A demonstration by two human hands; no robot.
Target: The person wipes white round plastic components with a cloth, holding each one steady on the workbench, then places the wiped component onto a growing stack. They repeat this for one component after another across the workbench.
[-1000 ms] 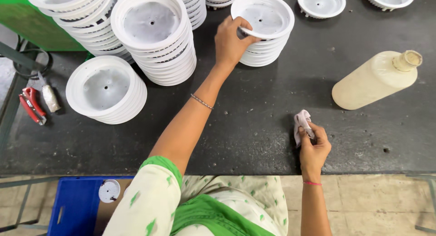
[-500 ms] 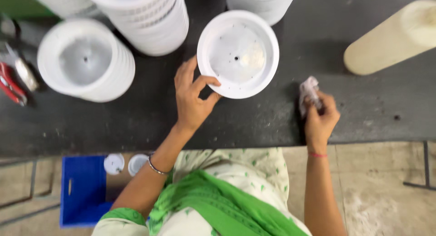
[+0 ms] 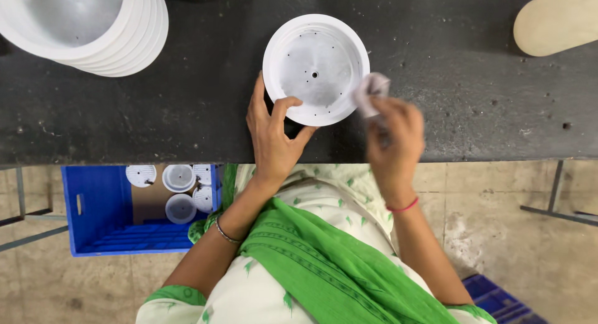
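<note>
The left hand (image 3: 272, 137) grips the white dish (image 3: 316, 69) at its 7 o'clock rim on the dark tabletop (image 3: 156, 112); the right hand (image 3: 392, 134) pinches a rag (image 3: 371, 92) at its 4 o'clock edge.

- A dark workbench (image 3: 156, 121) is spreading under my hands.
- A white round dish (image 3: 316, 68) is lying between them.
- A white stack (image 3: 87, 25) is sitting beyond my left hand (image 3: 272, 134).
- A cream bottle (image 3: 557, 19) is lying beyond my right hand (image 3: 392, 134).

Dark speckled worktable (image 3: 124, 124) over beige tiled floor (image 3: 498, 237), metal legs (image 3: 554, 193).
</note>
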